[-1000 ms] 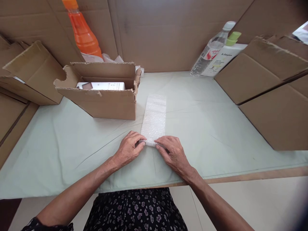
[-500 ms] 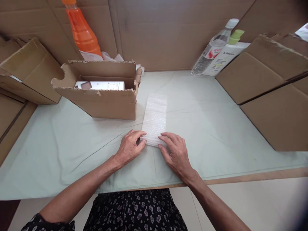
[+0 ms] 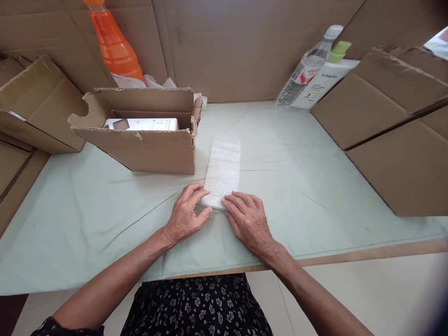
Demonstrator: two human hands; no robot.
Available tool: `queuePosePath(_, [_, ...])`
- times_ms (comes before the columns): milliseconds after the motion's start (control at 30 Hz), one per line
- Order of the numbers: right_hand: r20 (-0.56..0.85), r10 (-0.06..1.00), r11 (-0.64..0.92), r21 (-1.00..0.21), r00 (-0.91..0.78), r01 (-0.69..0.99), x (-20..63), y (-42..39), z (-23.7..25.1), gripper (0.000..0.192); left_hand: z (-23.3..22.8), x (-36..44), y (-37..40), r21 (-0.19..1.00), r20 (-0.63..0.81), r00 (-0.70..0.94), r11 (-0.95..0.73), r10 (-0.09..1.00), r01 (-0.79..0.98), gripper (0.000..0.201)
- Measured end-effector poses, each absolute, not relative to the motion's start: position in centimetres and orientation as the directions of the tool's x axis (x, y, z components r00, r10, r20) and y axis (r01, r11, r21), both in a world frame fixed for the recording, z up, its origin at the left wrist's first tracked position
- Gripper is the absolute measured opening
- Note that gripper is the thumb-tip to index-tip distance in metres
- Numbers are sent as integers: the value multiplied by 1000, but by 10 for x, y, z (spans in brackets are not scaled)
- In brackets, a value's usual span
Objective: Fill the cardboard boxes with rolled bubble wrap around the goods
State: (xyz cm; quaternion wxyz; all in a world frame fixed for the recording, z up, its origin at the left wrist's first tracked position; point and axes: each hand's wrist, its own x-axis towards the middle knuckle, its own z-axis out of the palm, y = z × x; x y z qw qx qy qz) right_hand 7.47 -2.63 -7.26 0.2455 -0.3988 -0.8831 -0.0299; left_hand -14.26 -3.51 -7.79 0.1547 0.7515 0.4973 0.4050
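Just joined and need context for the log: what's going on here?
A person is handling a strip of bubble wrap lying lengthwise on a pale green cloth. The right hand rests at its near right corner; the left hand is curved open at the near left corner, contact hard to tell. Beyond the left hand stands an open cardboard box with a white printed box inside.

Single head-worn cam looked forward and down from the near side of the table [image 3: 297, 186]. Hands [image 3: 185, 212] [image 3: 249, 225] showed at close range, just below center; clothing [image 3: 196, 303] sat at bottom, cardboard wall [image 3: 252, 51] at top.
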Motion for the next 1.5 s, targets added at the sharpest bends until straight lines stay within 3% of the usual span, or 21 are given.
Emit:
queuePosePath(167, [439, 707, 697, -299, -555, 652, 78, -24, -68, 20, -79, -145, -37, 558, 454, 282, -516, 845, 650, 26])
queuePosePath(400, [393, 782, 623, -483, -484, 615, 89, -23, -67, 19, -75, -143, -36, 643, 427, 289, -512, 857, 570, 16])
queuePosePath(600, [488, 758, 619, -332, -431, 712, 87, -23, -70, 21, -77, -141, -28, 608, 454, 237, -493, 859, 623, 20])
queuePosePath(767, [466, 695, 690, -218, -548, 690, 82, -23, -68, 21, -75, -139, -25, 611, 427, 240, -474, 872, 634, 23])
queuePosePath(933, [440, 752, 653, -393, -491, 648, 86, -22, -67, 16, -70, -144, -37, 553, 465, 312, -547, 829, 629, 48])
queuePosePath(1100, [316, 823, 565, -549, -473, 616, 90, -26, -62, 20, -70, -148, -40, 575, 425, 414, -593, 805, 563, 34])
queuePosePath(1200, [374, 803, 596, -515, -465, 616, 90, -28, -62, 22, -67, -147, -35, 659, 361, 430, -552, 828, 510, 30])
queuePosePath(1333, [405, 765, 641, -416, -500, 645, 89, -28, -65, 29, -59, -144, -32, 680, 271, 426, -485, 863, 550, 26])
queuePosePath(1500, [368, 814, 580, -482, -449, 657, 90, -27, -69, 21, -63, -142, -38, 564, 387, 380, -542, 840, 624, 56])
